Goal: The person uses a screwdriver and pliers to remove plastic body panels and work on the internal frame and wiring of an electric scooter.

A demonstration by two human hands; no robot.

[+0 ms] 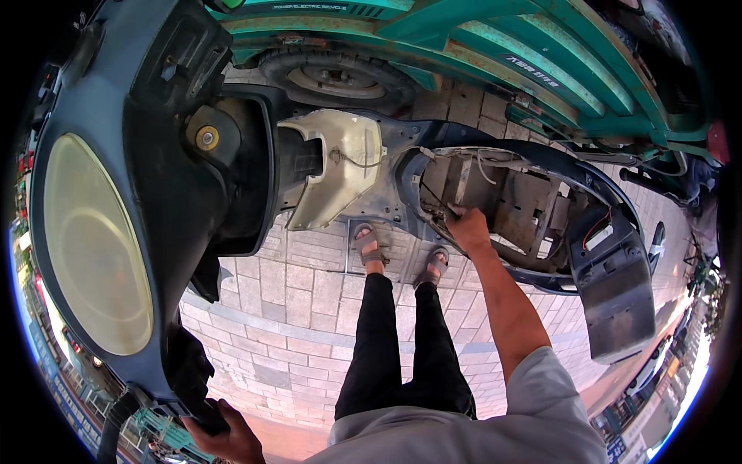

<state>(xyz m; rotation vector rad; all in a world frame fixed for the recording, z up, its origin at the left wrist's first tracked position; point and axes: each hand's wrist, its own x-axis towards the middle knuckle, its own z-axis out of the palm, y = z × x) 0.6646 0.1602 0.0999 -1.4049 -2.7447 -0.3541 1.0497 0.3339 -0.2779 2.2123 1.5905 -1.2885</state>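
A dark blue electric scooter, partly stripped, stands in front of me. Low at the left, my left hand [230, 439] is closed round the black end of the scooter's handlebar [202, 416]. My right hand [469, 230] is at the near rim of the open under-seat frame [533, 207], its fingers pinched round a thin dark rod-like tool [437, 197]. The tool's shaft slants up and left inside the frame; its tip is hard to make out. A cream inner panel [352, 147] with a short loose wire sits between the front column and the footboard [375, 205].
A green cargo tricycle [479, 58] with a black wheel [336, 77] stands close along the far side. The scooter's seat [614, 298] hangs tipped open at the right. A large oval headlight [99, 243] fills the left. Paving bricks [301, 317] lie below, around my sandalled feet.
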